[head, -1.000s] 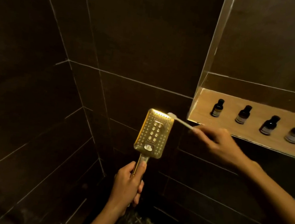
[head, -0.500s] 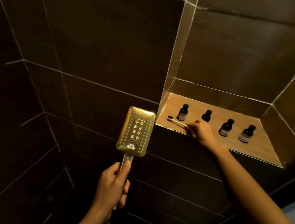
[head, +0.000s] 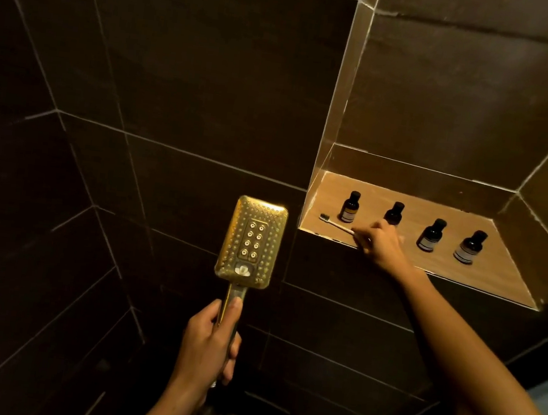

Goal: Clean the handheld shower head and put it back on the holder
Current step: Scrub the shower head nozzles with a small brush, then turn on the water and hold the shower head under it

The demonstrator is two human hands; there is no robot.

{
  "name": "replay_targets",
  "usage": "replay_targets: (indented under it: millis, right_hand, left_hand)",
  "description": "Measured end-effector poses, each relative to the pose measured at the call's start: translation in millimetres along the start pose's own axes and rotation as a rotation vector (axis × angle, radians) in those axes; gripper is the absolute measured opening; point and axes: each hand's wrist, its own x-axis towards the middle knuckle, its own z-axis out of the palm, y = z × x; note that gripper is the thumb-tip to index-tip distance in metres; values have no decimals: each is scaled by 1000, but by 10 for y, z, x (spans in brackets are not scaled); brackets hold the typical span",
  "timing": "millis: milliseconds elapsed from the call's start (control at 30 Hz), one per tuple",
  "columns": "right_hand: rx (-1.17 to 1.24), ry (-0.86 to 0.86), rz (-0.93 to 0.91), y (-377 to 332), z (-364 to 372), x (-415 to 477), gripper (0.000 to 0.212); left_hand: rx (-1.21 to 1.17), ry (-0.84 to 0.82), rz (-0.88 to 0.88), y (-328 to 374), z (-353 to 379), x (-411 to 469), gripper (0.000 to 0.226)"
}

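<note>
**Now the brush went to the ledge, shower head held in one hand**

Nearest the camera, the left hand [head: 209, 341] was closed round the handle of the shower head [head: 251, 242], thumb pressed up the front of the stem. It held the thing upright in the air in front of the dark tiled wall [head: 178, 75], nozzle face toward the viewer. By its metallic shine it was probably rigid, somewhat top-heavy, and likely slick if wet. The narrow handle looked the sensible place to grip, low enough to leave the broad face clear.

Farther off, the right hand [head: 380, 242] reached onto the niche shelf [head: 498, 279], fingers pinched on the end of a toothbrush [head: 336, 223] that lay with its bristles pointing left; whether it rested fully on the shelf could not be told. Behind it four small dark bottles [head: 349, 207] stood in a row. No holder was in view.
</note>
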Motion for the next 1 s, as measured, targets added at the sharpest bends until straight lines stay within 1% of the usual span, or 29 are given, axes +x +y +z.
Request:
replay_targets:
  millis: [67, 100, 133, 200, 233, 267, 300, 367, 433, 467, 500, 567, 700, 800, 900, 933, 1000]
  right_hand:
    - [-58, 50, 13, -90, -6, -111, 41]
    - [-55, 108, 5, -177, -11, -187, 43]
    - [1, 179, -21, -301, -15, -263, 42]
    - [240, 287, -115, -625, -42, -442, 34]
    - [392, 287, -170, -837, -74, -553, 30]
    - [542, 245, -207, -1063, -109, -678, 27]
    - [678, 155, -226, -1309, -152, -817, 27]
    - [909, -91, -233, -1779, -229, -1100, 37]
    - [1016, -301, -290, -2216, -236, -1297, 49]
    - [1044, -380, -332, -2424, -240, -1365, 48]
    - [1075, -431, -374, -2630, -246, -1409, 42]
    - [1160, -458, -414, -3001, -287, -1456, 32]
    - [1296, -458, -424, -3656, -453, -1513, 27]
    - [1340, -438, -434, -4090, -579, -1526, 24]
    - [1372, -383, -454, -4496, -718, -1467, 20]
    - [1387, -356, -467, -4631, -779, -1441, 18]
    - [1436, -352, -492, -4910, -932, -1365, 17]
  left_hand:
    - [-5, 6, 7, 22, -62, -26, 29]
    - [-7, 11, 17, 32, -104, -34, 28]
    - [-9, 18, 28, 45, -154, -39, 26]
    - [-16, 28, 52, 82, -245, -37, 24]
    - [-22, 35, 63, 104, -303, -37, 24]
    - [-31, 42, 74, 128, -356, -38, 22]
    - [-40, 47, 90, 152, -419, -38, 20]
    - [-52, 47, 131, 220, -525, -44, 17]
    - [-62, 49, 168, 307, -660, -72, 19]
    - [-68, 53, 181, 364, -739, -94, 19]
    - [-72, 57, 195, 424, -828, -121, 20]
    - [-60, 70, 223, 535, -1013, -180, 22]
    - [-5, 124, 256, 761, -1461, -305, 25]
    - [63, 154, 248, 976, -1853, -396, 22]
    - [228, 200, 298, 1169, -2294, -453, 5]
    - [296, 228, 320, 1239, -2453, -478, 3]
    - [411, 286, 352, 1429, -2787, -520, 13]
